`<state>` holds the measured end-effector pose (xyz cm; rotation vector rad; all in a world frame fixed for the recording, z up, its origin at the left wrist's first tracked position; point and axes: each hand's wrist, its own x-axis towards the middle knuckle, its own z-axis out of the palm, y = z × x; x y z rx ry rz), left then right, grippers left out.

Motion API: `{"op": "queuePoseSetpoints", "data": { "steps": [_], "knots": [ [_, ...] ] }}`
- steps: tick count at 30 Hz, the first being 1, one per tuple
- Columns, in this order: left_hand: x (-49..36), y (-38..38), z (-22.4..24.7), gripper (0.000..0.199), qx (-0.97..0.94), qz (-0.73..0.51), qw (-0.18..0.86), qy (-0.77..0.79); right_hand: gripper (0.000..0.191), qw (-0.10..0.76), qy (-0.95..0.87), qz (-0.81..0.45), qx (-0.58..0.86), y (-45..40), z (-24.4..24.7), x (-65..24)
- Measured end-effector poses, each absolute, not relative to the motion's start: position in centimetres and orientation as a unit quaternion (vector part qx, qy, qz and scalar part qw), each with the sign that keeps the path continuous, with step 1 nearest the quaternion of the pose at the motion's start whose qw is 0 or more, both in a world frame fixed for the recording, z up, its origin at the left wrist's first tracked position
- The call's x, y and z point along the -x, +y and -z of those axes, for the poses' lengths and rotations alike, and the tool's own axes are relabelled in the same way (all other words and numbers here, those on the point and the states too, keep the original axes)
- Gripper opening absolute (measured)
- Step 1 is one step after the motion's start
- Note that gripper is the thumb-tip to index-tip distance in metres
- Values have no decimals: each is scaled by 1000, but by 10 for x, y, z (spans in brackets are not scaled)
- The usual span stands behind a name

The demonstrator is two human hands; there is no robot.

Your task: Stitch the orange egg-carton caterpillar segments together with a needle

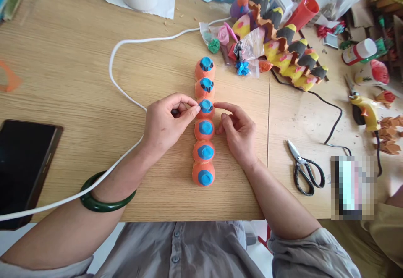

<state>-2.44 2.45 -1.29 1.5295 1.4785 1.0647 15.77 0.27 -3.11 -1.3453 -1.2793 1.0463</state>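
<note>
An orange-painted egg carton strip (204,140) lies lengthwise before me, its bumps topped with blue, clay-like discs. Black marks curve over the discs of the two farthest bumps, and smaller black bits sit at the edges of the third. My left hand (171,120) pinches at the left edge of that third bump, apparently on a small black bit of clay. A dark lump (175,112) shows within its curled fingers. From the other side, my right hand (237,129) reaches its index fingertip to the same bump; its other fingers curl loosely with nothing visible in them.
Scissors (302,166) and a yellow glue gun (362,108) lie right. Painted egg-carton pieces (288,53), bagged clay (242,49) and a red cup (304,12) crowd the back. A white cable (126,41) crosses my left forearm; a phone (25,164) lies left. Another person sits right.
</note>
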Motion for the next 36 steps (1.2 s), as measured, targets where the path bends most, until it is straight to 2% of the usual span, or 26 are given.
{"op": "queuePoseSetpoints", "data": {
  "steps": [16, 23, 29, 36],
  "knots": [
    [25, 27, 13, 6, -570, -419, 402, 581, 19, 467, -540, -416, 563, 2, 34, -159],
    [28, 30, 21, 9, -508, -432, 496, 557, 17, 473, -538, -419, 558, 3, 34, -159],
    [26, 31, 23, 10, -536, -425, 471, 557, 17, 473, -541, -414, 558, 3, 32, -159],
    [25, 31, 19, 13, -526, -423, 490, 552, 19, 482, -531, -426, 552, 3, 29, -158]
  ]
}}
